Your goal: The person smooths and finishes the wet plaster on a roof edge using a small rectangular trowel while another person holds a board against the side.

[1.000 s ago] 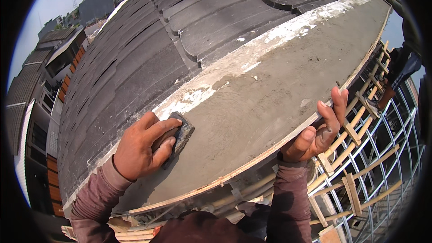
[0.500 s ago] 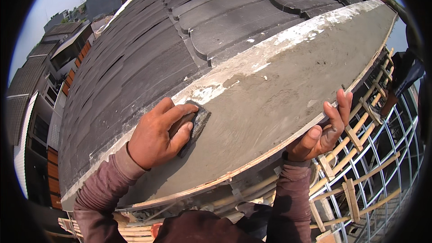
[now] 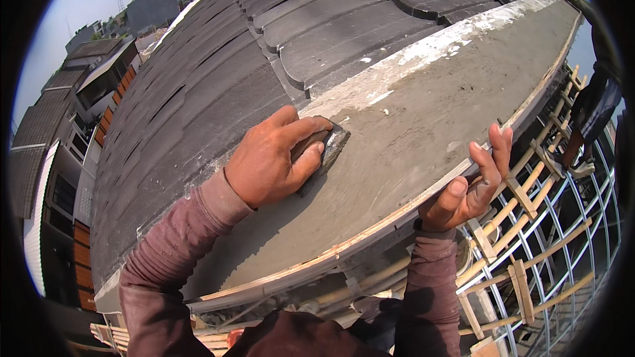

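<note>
In the head view, the left hand is closed around a dark block-shaped float, whose face lies against the grey cement strip below the dark roof tiles. The fingers cover much of the float, so any marking there cannot be told. The right hand, loosely half-open with fingers bent upward, seems to rest against the strip's wooden edging, near bamboo scaffolding.
</note>
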A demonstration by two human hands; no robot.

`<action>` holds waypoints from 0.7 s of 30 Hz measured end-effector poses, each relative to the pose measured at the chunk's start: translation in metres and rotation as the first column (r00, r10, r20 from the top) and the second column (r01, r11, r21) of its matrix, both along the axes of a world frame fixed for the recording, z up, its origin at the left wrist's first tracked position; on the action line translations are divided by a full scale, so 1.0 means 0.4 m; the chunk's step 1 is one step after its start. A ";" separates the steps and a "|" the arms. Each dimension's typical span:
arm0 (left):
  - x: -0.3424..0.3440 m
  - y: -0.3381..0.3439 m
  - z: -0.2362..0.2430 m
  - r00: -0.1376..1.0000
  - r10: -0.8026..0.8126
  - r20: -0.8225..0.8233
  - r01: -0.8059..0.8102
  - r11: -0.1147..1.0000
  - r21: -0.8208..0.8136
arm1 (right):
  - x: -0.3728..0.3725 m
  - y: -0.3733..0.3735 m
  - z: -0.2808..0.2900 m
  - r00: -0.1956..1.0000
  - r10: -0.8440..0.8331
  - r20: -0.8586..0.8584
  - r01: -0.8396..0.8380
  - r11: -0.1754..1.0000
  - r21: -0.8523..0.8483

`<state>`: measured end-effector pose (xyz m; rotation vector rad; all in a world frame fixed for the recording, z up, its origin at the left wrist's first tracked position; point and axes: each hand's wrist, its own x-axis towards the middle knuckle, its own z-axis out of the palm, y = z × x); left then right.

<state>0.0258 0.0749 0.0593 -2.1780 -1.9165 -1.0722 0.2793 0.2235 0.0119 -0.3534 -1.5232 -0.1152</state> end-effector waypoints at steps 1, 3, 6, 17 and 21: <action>0.004 0.009 0.014 0.999 -0.027 -0.017 0.027 1.000 0.006 | -0.002 -0.003 0.005 1.000 0.000 0.002 0.000 1.000 0.004; 0.016 -0.045 0.005 0.998 -0.061 0.014 0.062 0.995 -0.072 | 0.008 0.006 -0.003 1.000 -0.016 0.009 0.016 1.000 0.018; 0.001 -0.159 -0.038 0.999 -0.023 0.036 0.027 0.994 -0.105 | 0.011 0.009 -0.006 1.000 -0.025 0.003 0.025 1.000 0.019; 0.048 -0.119 0.002 0.977 -0.211 0.017 0.211 0.969 -0.130 | 0.005 0.007 -0.004 1.000 -0.008 -0.002 0.008 1.000 0.006; -0.008 -0.194 -0.050 1.000 0.003 -0.008 -0.004 0.993 -0.115 | 0.009 -0.002 -0.005 1.000 -0.019 -0.003 0.019 1.000 -0.005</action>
